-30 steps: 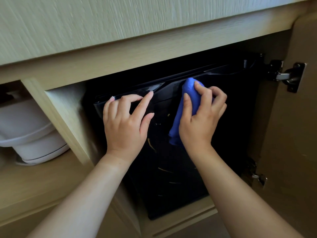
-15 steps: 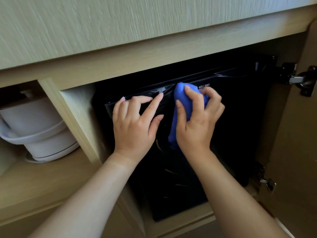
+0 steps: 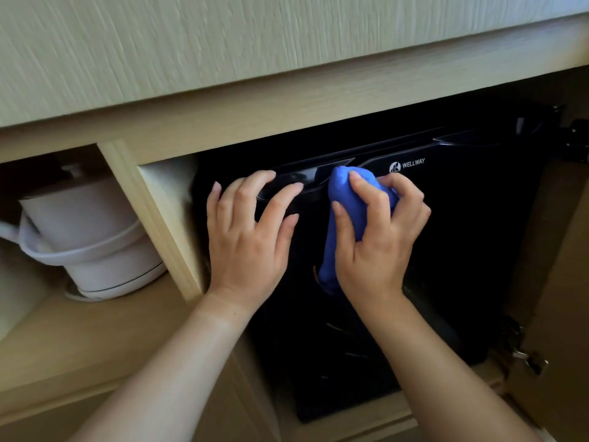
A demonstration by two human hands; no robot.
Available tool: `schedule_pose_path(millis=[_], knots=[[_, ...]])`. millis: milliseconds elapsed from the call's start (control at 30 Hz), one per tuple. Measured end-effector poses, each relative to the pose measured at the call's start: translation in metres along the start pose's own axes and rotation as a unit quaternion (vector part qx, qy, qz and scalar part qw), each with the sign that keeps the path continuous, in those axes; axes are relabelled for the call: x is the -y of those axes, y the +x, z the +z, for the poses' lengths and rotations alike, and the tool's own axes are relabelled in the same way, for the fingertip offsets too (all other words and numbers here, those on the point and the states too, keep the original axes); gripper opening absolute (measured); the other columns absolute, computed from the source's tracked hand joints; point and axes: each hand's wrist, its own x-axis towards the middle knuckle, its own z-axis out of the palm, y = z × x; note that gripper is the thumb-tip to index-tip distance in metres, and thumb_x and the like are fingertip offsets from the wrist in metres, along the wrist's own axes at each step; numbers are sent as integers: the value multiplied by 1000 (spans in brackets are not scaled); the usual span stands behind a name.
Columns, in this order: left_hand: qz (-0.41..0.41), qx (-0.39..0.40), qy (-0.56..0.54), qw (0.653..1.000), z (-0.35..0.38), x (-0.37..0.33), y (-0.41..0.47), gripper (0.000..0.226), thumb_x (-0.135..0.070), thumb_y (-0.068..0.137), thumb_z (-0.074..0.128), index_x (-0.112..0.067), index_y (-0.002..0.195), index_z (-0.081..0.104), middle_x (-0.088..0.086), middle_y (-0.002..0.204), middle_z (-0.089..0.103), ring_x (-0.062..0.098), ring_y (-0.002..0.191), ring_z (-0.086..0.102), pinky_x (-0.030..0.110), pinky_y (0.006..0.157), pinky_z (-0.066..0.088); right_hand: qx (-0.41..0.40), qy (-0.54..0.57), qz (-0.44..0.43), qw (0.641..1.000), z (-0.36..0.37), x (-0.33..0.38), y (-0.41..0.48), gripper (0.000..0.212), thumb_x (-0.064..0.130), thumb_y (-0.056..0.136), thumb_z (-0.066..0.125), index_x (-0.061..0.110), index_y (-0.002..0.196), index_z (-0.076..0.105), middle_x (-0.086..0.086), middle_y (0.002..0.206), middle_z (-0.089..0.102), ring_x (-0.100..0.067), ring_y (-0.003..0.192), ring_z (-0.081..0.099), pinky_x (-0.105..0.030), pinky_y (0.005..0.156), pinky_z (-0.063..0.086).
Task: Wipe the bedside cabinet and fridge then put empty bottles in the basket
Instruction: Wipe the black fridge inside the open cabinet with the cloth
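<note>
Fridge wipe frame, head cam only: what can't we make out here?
- Fridge inside: door shut, contents hidden.
- Blue cloth: mostly covered by the right hand; contact patch on the door unseen.
- Left hand palm side: whether it presses the door or only rests, unclear.
- White kettle: handle cut off by the left edge, top lost in shelf shadow.
- Basket and bottles: none in view.
- Cabinet door: cropped at the right edge.

Bare forearms [image 3: 178,355], sleeveless, short plain fingernails.

hands: 2 (bare) [image 3: 247,240] | cloth: 1 [image 3: 347,218] | fridge: 1 [image 3: 462,234] | kettle: 1 [image 3: 92,237]
</note>
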Motion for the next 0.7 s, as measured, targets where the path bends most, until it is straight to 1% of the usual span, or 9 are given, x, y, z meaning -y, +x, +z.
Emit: schedule_pose_path(millis=[133,200,300,367,433,500,567,633,700], knots=[[-4,-13,-12,1000,8,-1,-4,32,-28,97,45,-20,126,57,1,128,46,25,124,41,46,115,8,33,-15,-54,998,-8,-23,-15,29,32,91,54,25,118,48,-5,122,36,-28,105,39,-19,96,26],[-4,-22,-7,1000,11,-2,-6,32,-27,98,43,-21,127,55,0,124,46,24,124,40,47,115,8,38,-29,-45,998,-13,-30,-14,29,32,90,54,25,117,48,-7,122,37,-31,104,40,-16,96,23],[-2,-32,6,999,15,-2,-8,32,-27,99,40,-22,129,51,-1,118,44,23,124,38,47,115,8,11,-28,-8,1000,-15,-24,-2,29,29,90,56,23,117,48,-16,119,45,-32,102,42,-10,94,21],[-1,-39,13,999,17,-2,-8,32,-28,99,39,-22,129,50,0,117,43,24,124,38,47,115,9,-5,-22,-5,1000,-10,-14,5,29,29,90,57,22,117,49,-19,118,47,-30,102,42,-11,94,21],[-2,-42,17,999,18,-3,-8,33,-28,99,39,-21,129,51,0,117,43,24,124,38,47,115,9,-16,-15,-7,1000,-5,-7,8,28,30,91,56,23,117,49,-18,119,47,-28,103,41,-13,93,22],[-3,-41,19,999,18,-3,-8,33,-28,98,40,-21,129,51,0,118,43,24,124,37,47,115,9,-16,-5,-16,1000,-3,-6,8,28,31,91,56,24,117,49,-12,122,43,-27,104,40,-14,94,23],[-4,-37,25,999,18,-4,-8,34,-29,98,39,-23,130,50,-1,118,43,23,125,36,47,114,9,6,-3,-44,999,-5,-12,-1,28,32,91,55,25,118,49,-5,122,37,-27,105,39,-15,95,24],[-6,-32,30,999,17,-3,-9,34,-29,99,38,-23,130,49,-1,118,42,23,125,36,49,114,10,45,-13,-61,997,-10,-22,-18,29,32,91,56,25,118,49,-5,122,37,-28,106,39,-17,95,26],[-11,-22,24,999,15,-4,-8,34,-28,98,39,-22,129,50,-1,118,42,24,125,36,52,113,13,72,-23,-32,997,-16,-34,-37,30,33,89,55,26,118,48,-5,123,36,-28,106,38,-18,94,27]])
